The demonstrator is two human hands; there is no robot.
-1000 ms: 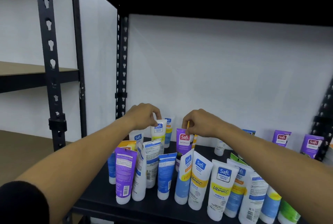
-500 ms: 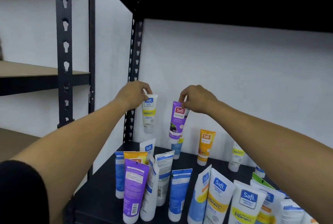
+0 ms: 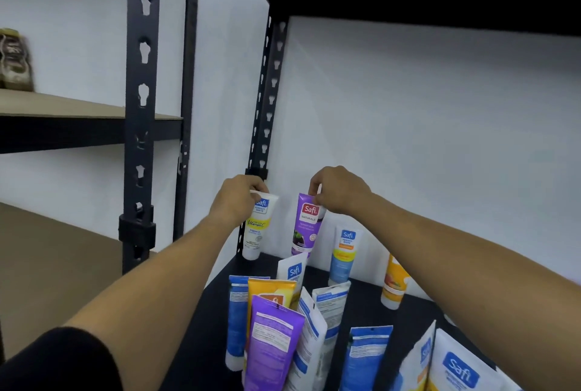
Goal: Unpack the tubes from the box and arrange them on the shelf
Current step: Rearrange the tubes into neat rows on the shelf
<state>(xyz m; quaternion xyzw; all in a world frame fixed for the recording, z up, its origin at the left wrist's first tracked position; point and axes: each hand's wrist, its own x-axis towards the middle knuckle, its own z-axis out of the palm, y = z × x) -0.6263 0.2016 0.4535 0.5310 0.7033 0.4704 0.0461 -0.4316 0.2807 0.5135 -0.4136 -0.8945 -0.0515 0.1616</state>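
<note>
My left hand (image 3: 235, 202) pinches the top of a white and yellow tube (image 3: 256, 230), cap down at the back left corner of the black shelf (image 3: 201, 327). My right hand (image 3: 339, 191) pinches the top of a purple tube (image 3: 306, 227) just to its right, also near the back wall. Both tubes hang upright with their caps at about shelf level. A white and blue tube (image 3: 344, 254) and an orange tube (image 3: 394, 283) stand along the back wall further right. Several more tubes (image 3: 283, 327) stand crowded at the front.
A black slotted upright (image 3: 265, 101) runs up right behind the left tube. A thicker front post (image 3: 143, 114) stands to the left. A neighbouring shelf (image 3: 63, 108) on the left carries a blurred brown object (image 3: 14, 60). The white wall backs the shelf.
Both hands lowered the two tubes from mid-air toward the back of the shelf, and the view shifted left. One second ago they were picking the tubes from among the standing ones.
</note>
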